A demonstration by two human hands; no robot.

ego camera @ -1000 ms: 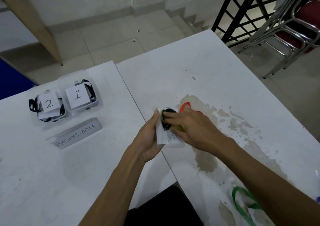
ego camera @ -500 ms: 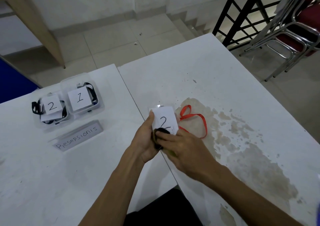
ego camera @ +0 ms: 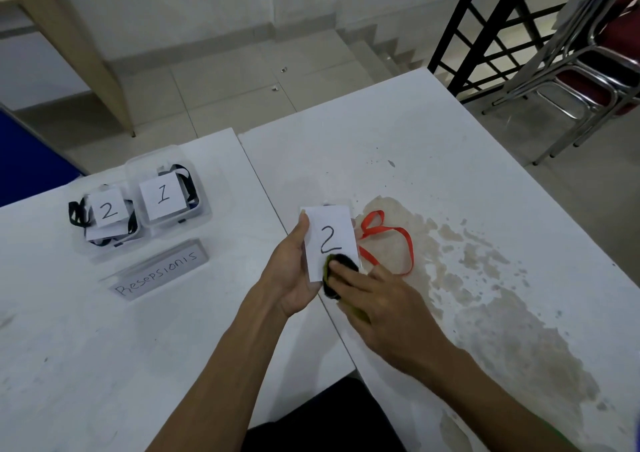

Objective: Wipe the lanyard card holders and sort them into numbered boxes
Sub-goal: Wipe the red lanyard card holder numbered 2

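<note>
My left hand holds a card holder with a white card marked "2", thumb along its left edge. Its red lanyard trails onto the stained table to the right. My right hand grips a dark and yellow-green sponge and presses it on the holder's lower edge. Two clear boxes stand at the left: the box labelled "2" and the box labelled "1", both with black lanyards inside.
A grey nameplate reading "Resepsionis" lies in front of the boxes. Two white tables meet at a seam under my hands; the right one has a brown stain. Black railing and a metal chair stand at the far right.
The sponge has slid from the top of the card down to its lower edge, uncovering the "2". Holder and hands sit closer to me than a second ago.
</note>
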